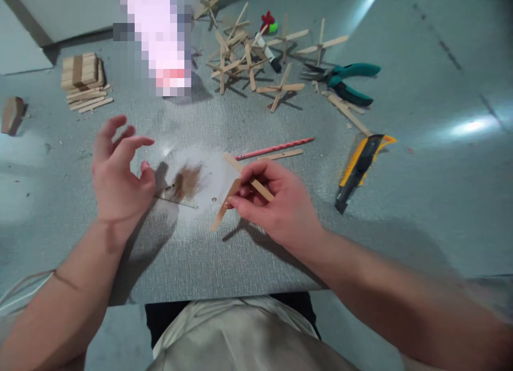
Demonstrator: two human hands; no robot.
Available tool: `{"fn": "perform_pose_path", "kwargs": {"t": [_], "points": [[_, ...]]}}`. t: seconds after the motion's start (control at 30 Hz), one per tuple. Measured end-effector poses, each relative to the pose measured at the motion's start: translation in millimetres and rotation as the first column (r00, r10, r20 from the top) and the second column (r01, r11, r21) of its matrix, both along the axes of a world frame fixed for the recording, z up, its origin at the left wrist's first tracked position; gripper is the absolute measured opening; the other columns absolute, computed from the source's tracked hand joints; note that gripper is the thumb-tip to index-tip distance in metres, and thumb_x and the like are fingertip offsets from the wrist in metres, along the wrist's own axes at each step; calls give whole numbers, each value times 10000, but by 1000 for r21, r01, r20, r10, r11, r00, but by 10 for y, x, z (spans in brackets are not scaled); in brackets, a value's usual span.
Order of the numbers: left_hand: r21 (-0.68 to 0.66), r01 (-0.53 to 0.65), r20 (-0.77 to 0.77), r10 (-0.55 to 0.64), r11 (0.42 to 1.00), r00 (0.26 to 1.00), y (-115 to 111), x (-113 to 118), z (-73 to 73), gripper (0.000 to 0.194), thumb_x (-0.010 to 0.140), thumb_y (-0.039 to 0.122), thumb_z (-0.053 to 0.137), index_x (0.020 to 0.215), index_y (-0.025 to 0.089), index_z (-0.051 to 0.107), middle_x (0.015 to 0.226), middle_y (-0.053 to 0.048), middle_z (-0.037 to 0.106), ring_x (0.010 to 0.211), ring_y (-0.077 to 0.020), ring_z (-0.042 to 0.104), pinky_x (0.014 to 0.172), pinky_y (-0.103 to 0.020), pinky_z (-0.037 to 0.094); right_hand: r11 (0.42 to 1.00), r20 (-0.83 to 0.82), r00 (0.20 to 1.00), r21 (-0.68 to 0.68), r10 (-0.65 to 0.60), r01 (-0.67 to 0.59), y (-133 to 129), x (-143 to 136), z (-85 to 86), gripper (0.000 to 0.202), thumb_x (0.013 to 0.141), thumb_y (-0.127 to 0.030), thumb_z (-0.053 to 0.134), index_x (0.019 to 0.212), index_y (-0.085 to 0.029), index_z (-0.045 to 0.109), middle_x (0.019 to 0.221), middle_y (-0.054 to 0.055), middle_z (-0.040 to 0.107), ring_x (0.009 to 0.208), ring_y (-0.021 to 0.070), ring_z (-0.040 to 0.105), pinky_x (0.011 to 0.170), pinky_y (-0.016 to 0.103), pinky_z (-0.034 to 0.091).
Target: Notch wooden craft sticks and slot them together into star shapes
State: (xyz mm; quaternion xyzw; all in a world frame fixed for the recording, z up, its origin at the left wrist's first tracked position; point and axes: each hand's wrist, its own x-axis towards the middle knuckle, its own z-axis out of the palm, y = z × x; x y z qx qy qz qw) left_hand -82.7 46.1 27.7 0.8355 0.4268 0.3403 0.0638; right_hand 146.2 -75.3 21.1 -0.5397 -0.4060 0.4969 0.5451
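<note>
My right hand (276,200) pinches wooden craft sticks (221,213) above the table. One slants down to the left, and another (262,189) passes between the fingers; whether they are joined is hidden by my fingertips. My left hand (122,170) is raised to the left with its fingers curved and apart, holding nothing that I can see. Close to its thumb, a thin rod-like piece (178,202) lies on the table beside a brown burn-like stain (189,181). Behind my right hand lie a red striped pencil (276,147) and a loose craft stick (286,154).
Several crossed-stick pieces (280,86) crowd the back middle, with a white tube with a black cap (267,53) among them. Green-handled pliers (352,70) and a yellow utility knife (360,168) lie right. A banded stick bundle (82,71) sits back left, near a pixelated upright shape (160,34).
</note>
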Motion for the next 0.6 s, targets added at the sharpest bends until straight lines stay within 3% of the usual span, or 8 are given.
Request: {"fn": "perform_pose_path", "kwargs": {"t": [0.07,0.13,0.2,0.3,0.43,0.5,0.6], "points": [[-73,30,24,-29,997,999,-38,12,15,265,890,77,614,1099,212,706,1188,1,735,819,-101,737,766,-242,590,1000,-2,1000,1,6,-6,7,-3,0,274,726,-222,786,892,-251,570,780,-38,645,696,122,634,660,281,585],[-110,95,17,-94,989,995,-197,91,23,196,919,111,619,1043,224,720,841,39,768,610,-74,680,618,-204,542,1000,-2,1000,10,12,-12,16,-8,-3,269,727,-225,783,886,-251,567,785,-37,648,703,124,643,667,284,590],[-145,278,74,-270,950,960,-394,196,30,178,916,91,612,1007,206,712,848,7,771,696,-92,706,647,-198,552,1000,-1,1000,24,18,-18,24,-14,-16,268,727,-224,783,884,-251,568,785,-38,649,708,125,649,677,288,593],[-264,399,190,-358,878,914,-603,317,27,183,936,111,587,1066,192,688,925,-24,773,768,-102,725,687,-198,586,998,26,999,42,37,-38,33,-26,-53,258,748,-241,782,899,-255,573,798,-38,657,725,132,660,701,305,597],[-522,437,337,-294,732,894,-651,364,-25,127,895,173,687,1020,189,699,794,12,754,652,-92,693,618,-183,578,996,63,996,60,68,-72,49,-42,-104,220,780,-262,774,891,-253,584,811,-28,670,760,146,675,727,321,593],[-563,417,366,-236,713,900,-622,362,-54,128,875,177,702,1002,187,711,804,-1,756,661,-104,691,615,-199,578,992,95,991,73,91,-98,66,-29,-117,211,791,-280,779,892,-250,597,832,-17,678,783,156,683,741,330,590],[-561,364,373,-165,744,913,-566,350,-79,73,864,184,692,932,179,721,783,-15,742,669,-117,680,606,-215,564,987,144,984,104,104,-120,107,33,-120,125,882,-334,702,922,-246,622,873,5,700,827,173,700,775,352,580]]}}
